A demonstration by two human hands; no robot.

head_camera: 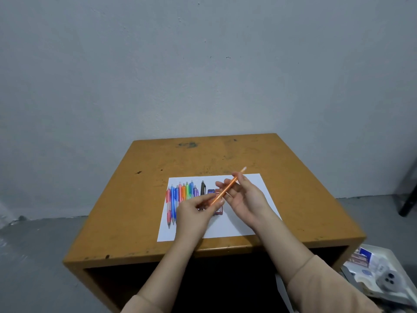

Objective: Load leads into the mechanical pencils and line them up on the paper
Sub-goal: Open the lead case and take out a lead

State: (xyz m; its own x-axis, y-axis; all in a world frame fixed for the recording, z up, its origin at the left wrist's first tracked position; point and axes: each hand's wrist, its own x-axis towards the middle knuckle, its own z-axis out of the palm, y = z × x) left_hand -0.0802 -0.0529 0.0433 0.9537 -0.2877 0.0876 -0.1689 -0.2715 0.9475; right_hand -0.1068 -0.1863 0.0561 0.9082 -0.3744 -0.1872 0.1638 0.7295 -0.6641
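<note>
I held the orange pencil (226, 190) slanted above the paper (237, 224), my left hand (191, 213) pinching its low end and my right hand (244, 195) pinching it higher up. I think I had to keep it steady and go slow so a thin lead would not snap. The little lead boxes (211, 191) lay on the paper by the row of pencils (172, 199); I could not tell what was inside.

- A plain grey-white wall (203, 64) with small scuffs fills the upper half, evenly lit.
- Grey concrete floor (33, 256) meets the wall.
- A worn ochre wooden desk (293, 177), stained dark in patches, stands against the wall.
- A dark furniture leg (409, 195) stands at far right.
- A cluttered white tray (381, 272) lies low right.
</note>
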